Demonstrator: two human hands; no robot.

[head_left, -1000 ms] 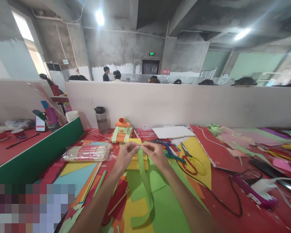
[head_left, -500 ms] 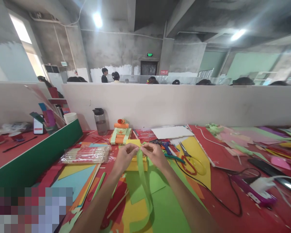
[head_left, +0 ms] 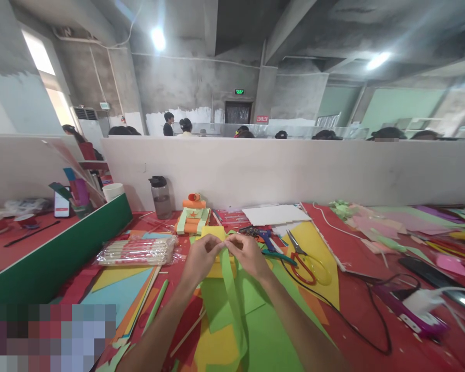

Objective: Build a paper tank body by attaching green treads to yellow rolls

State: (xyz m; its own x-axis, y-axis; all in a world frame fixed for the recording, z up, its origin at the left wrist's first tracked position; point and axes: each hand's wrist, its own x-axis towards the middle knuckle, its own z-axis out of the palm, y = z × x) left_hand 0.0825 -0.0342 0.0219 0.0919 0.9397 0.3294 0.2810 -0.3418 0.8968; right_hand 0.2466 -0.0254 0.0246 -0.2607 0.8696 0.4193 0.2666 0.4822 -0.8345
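Note:
My left hand [head_left: 202, 257] and my right hand [head_left: 248, 254] meet at the middle of the table, thumbs and fingertips pinched together. Between them they grip the upper end of a long green paper strip [head_left: 230, 289], which hangs down and curls toward me over green and yellow sheets. Directly behind and below my fingers is a yellow paper piece [head_left: 213, 231], partly hidden by my hands. Beyond it stands an orange and pale green paper model [head_left: 194, 216] with a star on its top. Green paper [head_left: 271, 330] lies under my forearms.
To the right are scissors [head_left: 306, 258], a blue glue gun [head_left: 269, 240], a dark cable and a purple power strip [head_left: 414, 315]. Bagged sticks [head_left: 137, 250] and coloured sheets lie left, beside a green divider [head_left: 58, 248]. A water bottle [head_left: 161, 199] stands by the white partition [head_left: 256, 170].
The whole view has shifted slightly, with the table scene a little lower. Both hands stay pinched together on the green strip; its hanging part has moved slightly right.

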